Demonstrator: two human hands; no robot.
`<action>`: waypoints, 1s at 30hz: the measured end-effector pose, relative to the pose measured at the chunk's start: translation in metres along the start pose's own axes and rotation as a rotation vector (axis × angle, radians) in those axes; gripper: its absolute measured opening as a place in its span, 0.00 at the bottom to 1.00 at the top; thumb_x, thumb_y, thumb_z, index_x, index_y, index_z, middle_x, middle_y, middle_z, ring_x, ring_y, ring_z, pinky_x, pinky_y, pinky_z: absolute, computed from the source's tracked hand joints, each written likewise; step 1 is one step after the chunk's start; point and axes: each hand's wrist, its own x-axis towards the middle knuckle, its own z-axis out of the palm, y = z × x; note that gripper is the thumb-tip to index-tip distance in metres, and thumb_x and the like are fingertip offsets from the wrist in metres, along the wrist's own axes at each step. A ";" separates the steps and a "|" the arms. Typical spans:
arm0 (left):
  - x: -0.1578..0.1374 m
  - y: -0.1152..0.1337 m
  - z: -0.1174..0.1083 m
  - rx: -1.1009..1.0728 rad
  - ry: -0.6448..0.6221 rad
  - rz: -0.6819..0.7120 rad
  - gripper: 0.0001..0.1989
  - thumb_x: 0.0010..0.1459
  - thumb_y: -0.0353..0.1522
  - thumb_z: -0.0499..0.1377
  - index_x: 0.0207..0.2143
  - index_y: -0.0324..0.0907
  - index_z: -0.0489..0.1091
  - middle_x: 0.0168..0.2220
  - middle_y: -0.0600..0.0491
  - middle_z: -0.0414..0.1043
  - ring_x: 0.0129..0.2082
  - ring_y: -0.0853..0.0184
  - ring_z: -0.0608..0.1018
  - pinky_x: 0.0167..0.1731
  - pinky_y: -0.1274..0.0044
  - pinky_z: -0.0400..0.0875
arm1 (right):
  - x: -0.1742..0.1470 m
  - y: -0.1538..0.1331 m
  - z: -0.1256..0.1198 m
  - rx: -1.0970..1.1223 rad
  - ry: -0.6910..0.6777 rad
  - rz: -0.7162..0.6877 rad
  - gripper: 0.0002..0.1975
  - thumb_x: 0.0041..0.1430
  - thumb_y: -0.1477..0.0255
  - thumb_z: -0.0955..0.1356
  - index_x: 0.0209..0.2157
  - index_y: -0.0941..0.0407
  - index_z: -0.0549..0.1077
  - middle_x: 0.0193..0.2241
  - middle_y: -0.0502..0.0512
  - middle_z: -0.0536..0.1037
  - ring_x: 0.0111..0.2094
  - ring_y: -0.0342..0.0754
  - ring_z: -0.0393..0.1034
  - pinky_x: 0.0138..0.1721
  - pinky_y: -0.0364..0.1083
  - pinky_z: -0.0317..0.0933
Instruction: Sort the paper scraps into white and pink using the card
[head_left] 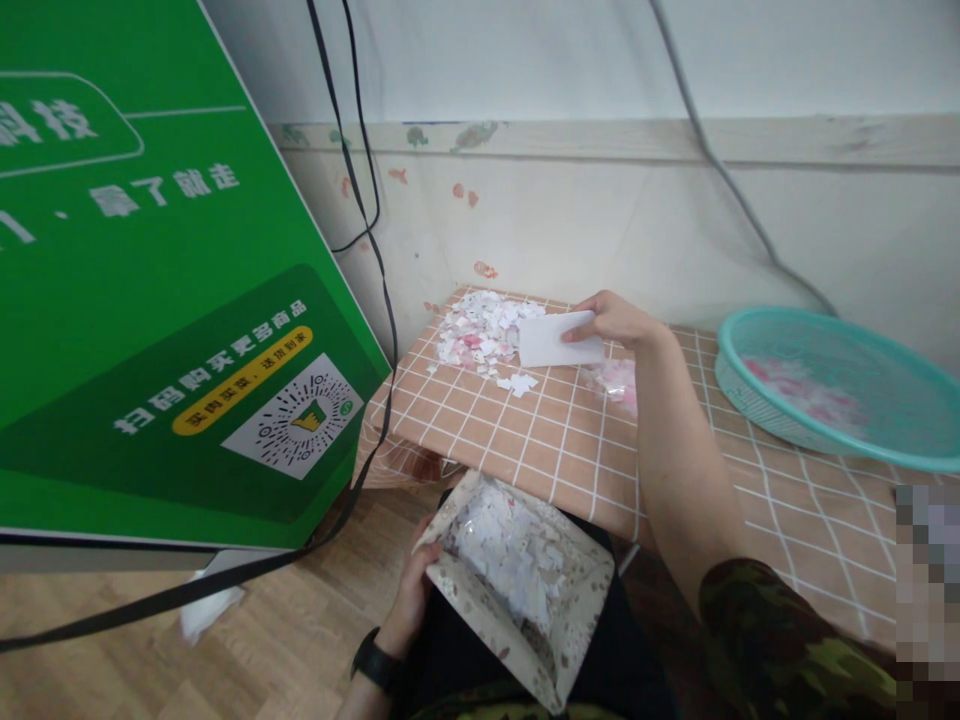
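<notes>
My right hand (611,322) pinches a white card (546,342) above the checked tablecloth, its left edge at a heap of torn paper scraps (480,328). A few loose scraps lie just in front of the heap. My left hand (416,580), with a dark band on the wrist, grips the left rim of a speckled box (487,613). The box is tilted over my lap, below the table edge, and holds many white paper scraps. Partly behind my right forearm is a clear plastic packet with pink in it (619,382).
A turquoise plastic basket (817,440) with pink and white bits stands on the right of the table (540,440). A large green sign (150,300) fills the left. Black cables (386,300) hang between sign and table. A white bag (206,605) is on the floor.
</notes>
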 end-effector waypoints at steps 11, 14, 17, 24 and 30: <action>0.000 0.001 -0.001 0.036 0.035 -0.018 0.24 0.49 0.41 0.64 0.48 0.40 0.77 0.45 0.48 0.81 0.49 0.46 0.78 0.51 0.62 0.69 | 0.001 -0.001 0.002 -0.031 -0.007 -0.016 0.17 0.37 0.66 0.77 0.33 0.59 0.83 0.30 0.56 0.81 0.33 0.53 0.73 0.30 0.47 0.67; 0.000 0.003 0.002 0.022 0.019 -0.009 0.24 0.50 0.40 0.63 0.49 0.41 0.77 0.45 0.48 0.81 0.50 0.47 0.78 0.51 0.62 0.69 | 0.002 0.001 0.001 -0.023 -0.001 -0.010 0.17 0.37 0.66 0.77 0.32 0.59 0.83 0.28 0.56 0.81 0.32 0.53 0.73 0.30 0.47 0.67; 0.001 0.001 0.001 0.018 0.035 0.003 0.26 0.48 0.40 0.64 0.50 0.41 0.76 0.46 0.48 0.81 0.51 0.47 0.77 0.52 0.61 0.68 | 0.002 -0.001 0.003 -0.035 -0.017 -0.023 0.16 0.37 0.65 0.77 0.30 0.58 0.83 0.28 0.55 0.80 0.32 0.52 0.72 0.30 0.46 0.66; 0.001 -0.001 -0.002 0.025 0.013 -0.012 0.23 0.51 0.40 0.62 0.50 0.42 0.76 0.45 0.49 0.81 0.50 0.48 0.77 0.52 0.62 0.67 | -0.001 -0.008 0.007 -0.022 -0.093 -0.012 0.15 0.35 0.66 0.77 0.29 0.58 0.82 0.28 0.55 0.80 0.31 0.52 0.72 0.31 0.46 0.66; 0.002 0.000 -0.001 0.032 -0.022 0.033 0.23 0.52 0.38 0.61 0.50 0.42 0.76 0.45 0.49 0.81 0.49 0.49 0.76 0.51 0.63 0.67 | -0.003 0.003 -0.004 0.017 -0.040 0.021 0.18 0.35 0.67 0.77 0.33 0.58 0.83 0.30 0.56 0.82 0.32 0.53 0.73 0.30 0.47 0.67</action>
